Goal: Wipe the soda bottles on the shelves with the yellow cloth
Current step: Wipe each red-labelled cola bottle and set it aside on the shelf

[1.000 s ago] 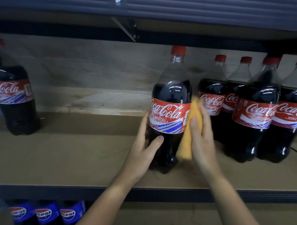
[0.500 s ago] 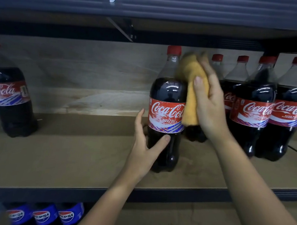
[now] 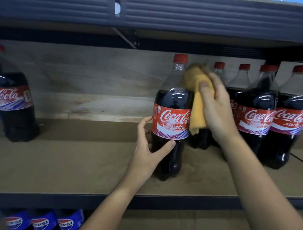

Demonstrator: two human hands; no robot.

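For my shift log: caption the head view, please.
Left hand steadies a Coca-Cola bottle on the shelf while right hand wipes its shoulder with the yellow cloth.

Cloth (image 3: pixel 198 100) right of center bottle (image 3: pixel 172 116); four bottles (image 3: pixel 254 120) further right.

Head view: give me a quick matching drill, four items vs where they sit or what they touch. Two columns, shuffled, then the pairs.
Items:
1. left hand
2. yellow cloth
3. Pepsi bottles
4. lone Coca-Cola bottle

Places or states:
A. lower shelf, bottom left
B. far left of the middle shelf, standing apart
C. grips the lower body of the centre bottle
D. held by the right hand against the centre bottle's shoulder

Pairs: 1-C, 2-D, 3-A, 4-B
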